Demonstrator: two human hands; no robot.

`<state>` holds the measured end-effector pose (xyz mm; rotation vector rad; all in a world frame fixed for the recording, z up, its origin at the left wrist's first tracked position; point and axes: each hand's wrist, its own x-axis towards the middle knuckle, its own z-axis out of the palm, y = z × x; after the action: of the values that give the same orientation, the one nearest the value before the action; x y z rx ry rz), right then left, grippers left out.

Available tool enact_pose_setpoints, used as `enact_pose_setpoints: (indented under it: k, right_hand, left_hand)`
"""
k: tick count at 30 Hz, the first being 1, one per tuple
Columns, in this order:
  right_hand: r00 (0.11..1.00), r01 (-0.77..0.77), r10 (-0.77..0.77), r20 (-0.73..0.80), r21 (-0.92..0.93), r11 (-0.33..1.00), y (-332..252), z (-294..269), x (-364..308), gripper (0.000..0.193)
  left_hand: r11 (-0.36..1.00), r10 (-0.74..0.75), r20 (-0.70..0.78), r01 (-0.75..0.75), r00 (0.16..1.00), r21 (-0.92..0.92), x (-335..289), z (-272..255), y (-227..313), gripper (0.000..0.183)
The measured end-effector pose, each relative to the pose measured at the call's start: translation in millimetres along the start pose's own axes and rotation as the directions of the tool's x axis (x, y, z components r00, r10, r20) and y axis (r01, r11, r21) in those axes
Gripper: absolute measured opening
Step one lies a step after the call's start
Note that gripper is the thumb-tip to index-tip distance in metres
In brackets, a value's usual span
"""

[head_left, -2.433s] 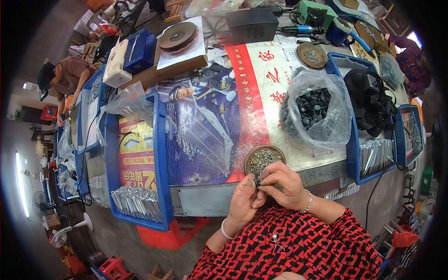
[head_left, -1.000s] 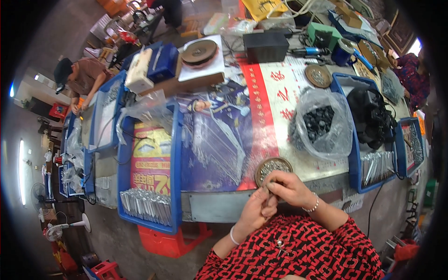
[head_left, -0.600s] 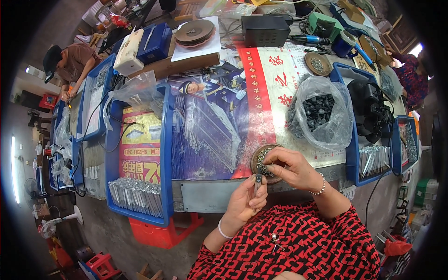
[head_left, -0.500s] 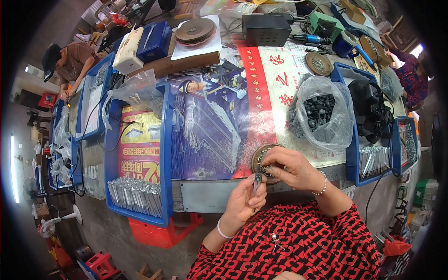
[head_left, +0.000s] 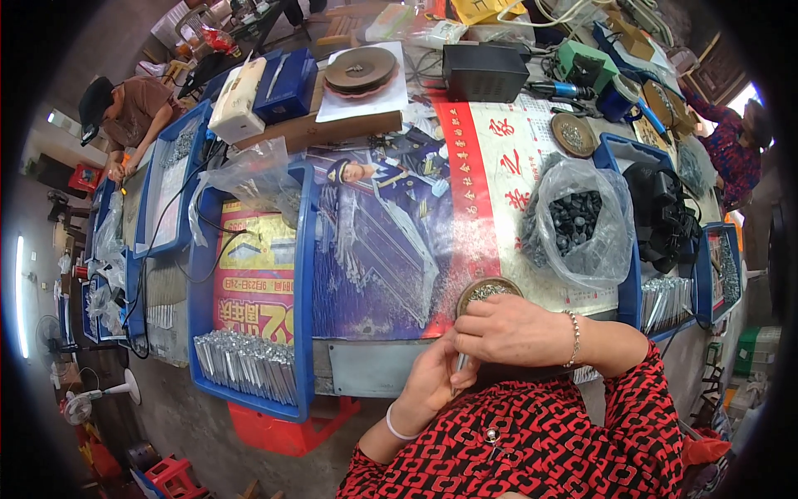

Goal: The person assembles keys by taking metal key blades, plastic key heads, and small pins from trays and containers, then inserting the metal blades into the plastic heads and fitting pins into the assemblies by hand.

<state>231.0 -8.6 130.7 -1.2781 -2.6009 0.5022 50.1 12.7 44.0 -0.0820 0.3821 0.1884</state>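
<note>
Evidently, the left hand (head_left: 434, 373) pinches a slim metal bar (head_left: 460, 363). Right hand (head_left: 517, 333): grip hidden. Slackening could drop the bar.

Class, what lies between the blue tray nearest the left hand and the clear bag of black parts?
The head view shows flat printed sheeting, purple, red and cream, between the blue tray and the clear bag.

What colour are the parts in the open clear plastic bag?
The small parts are black, best in head view.

A blue box (head_left: 287, 90) stands beside a cream package (head_left: 236, 101).
</note>
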Motion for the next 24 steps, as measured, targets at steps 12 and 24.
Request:
enact_pose_setpoints:
  k: [12, 24]
  right_hand:
    - [0.934, -0.254, 0.282, -0.220, 0.146, 0.956, 92, -24, 73, 0.010]
    - [0.730, -0.549, 0.492, -0.475, 0.020, 0.835, 202, 43, 198, 0.022]
  left_hand:
    - [0.532, 0.817, -0.046, -0.719, 0.575, 0.447, -27, -6, 49, 0.045]
    - [-0.282, 0.926, 0.366, -0.477, 0.091, 0.832, -36, -63, 2, 0.038]
